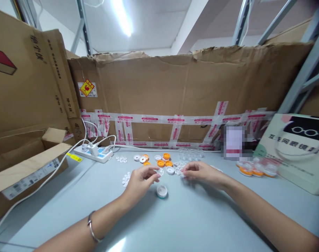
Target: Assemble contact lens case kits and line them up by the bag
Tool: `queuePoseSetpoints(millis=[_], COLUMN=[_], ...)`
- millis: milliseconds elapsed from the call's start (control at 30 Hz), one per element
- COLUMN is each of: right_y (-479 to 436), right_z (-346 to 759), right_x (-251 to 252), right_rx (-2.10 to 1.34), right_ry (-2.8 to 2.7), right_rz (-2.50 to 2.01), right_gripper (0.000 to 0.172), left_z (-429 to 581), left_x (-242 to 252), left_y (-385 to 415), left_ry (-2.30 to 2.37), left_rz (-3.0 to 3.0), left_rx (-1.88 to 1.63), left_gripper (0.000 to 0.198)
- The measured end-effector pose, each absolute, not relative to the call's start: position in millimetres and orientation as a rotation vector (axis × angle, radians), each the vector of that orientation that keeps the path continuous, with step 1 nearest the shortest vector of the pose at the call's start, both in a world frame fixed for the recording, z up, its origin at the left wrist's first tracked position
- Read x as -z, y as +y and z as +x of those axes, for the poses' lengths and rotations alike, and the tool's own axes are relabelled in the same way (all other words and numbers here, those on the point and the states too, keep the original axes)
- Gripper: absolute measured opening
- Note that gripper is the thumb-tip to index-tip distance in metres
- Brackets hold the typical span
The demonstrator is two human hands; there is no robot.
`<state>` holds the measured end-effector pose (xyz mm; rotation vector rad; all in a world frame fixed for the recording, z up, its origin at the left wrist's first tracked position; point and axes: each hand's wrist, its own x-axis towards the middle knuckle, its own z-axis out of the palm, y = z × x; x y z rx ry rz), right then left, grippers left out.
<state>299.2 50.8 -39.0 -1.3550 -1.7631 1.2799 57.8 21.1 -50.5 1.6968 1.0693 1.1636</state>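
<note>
My left hand pinches a small clear-white disc between thumb and fingertips, above the table. My right hand has its fingertips pressed together at a pile of small white openwork pieces; what they hold, if anything, is too small to name. Just below and between the hands stands a round white cup with a teal base. Behind them lie several orange rings and white round caps. Small white discs lie left of my left hand.
A power strip with white cables and an open cardboard box stand at the left. Clear cups sit at the back. Orange-and-clear containers and a printed bag are at the right. A large carton closes off the back.
</note>
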Motion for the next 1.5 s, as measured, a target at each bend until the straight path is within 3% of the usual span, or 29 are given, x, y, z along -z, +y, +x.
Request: queuePoseSetpoints(millis=[100,367,833,1033,1233,1500], right_y=[52,71,35,18,18,12], right_z=[295,300,267,247,242,242], right_x=[46,68,37,37,45,41], right_rx=[-1.536,-1.284,-1.27,-1.241,-0.99,-1.152], right_ry=[-1.432,-1.372,-1.481,-1.475,-1.608,-1.638], right_rz=[-1.276,-1.356,-1.131,-1.004,-0.854,-0.854], right_gripper=[0.024,0.026,0.036,0.03,0.019,0.02], left_z=[58,58,59,62,64,65], left_x=[54,59,54,49,51,45], left_y=[23,26,19,13,15,10], left_ry=[1.067,1.049,1.065,0.968,0.898,0.786], left_rz=[1.648,1.596,1.759,1.733,1.602,1.518], left_rx=[-1.131,-1.105,-1.172,-1.217,-1.235,-1.219], left_gripper=[0.019,0.019,0.018,0.022,0.017,0.015])
